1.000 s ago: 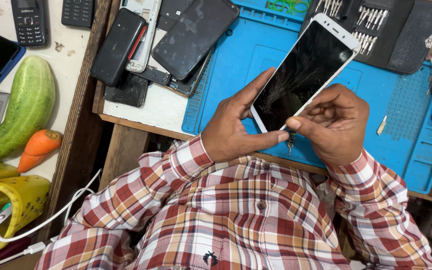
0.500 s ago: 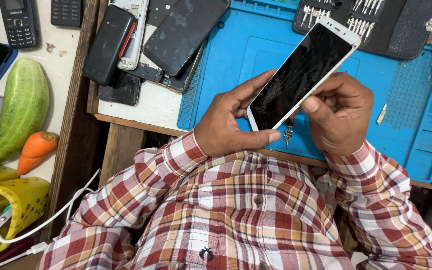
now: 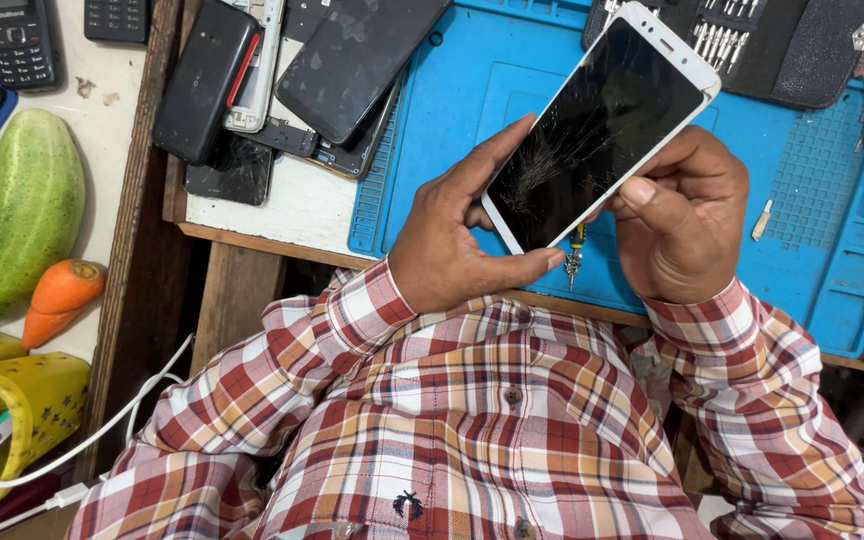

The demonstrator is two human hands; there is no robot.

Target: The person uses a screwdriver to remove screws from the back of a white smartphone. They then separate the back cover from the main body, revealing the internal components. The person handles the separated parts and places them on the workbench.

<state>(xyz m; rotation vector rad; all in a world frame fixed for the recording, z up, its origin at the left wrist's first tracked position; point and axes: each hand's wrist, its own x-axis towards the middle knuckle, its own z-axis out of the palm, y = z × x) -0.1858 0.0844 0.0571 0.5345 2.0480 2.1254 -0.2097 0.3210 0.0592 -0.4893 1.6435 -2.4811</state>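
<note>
Smartphone [image 3: 597, 130], white-framed with a cracked dark screen, is held above the blue work mat [image 3: 452, 110], long axis running from near left to far right. Left hand [image 3: 457, 230] grasps its near-left edge and bottom corner; right hand [image 3: 682, 220] grips the right edge. A small screwdriver [image 3: 574, 255] lies beneath. Tool case [image 3: 792, 45], far right, holds bits.

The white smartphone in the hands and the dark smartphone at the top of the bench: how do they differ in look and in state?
The white smartphone has a white frame and a cracked screen; the dark smartphone is black all over, with no cracks that I can make out. The white smartphone is held tilted above the blue mat by the left hand and right hand; the dark smartphone lies flat on other phone parts, untouched. Both screens are off.
</note>
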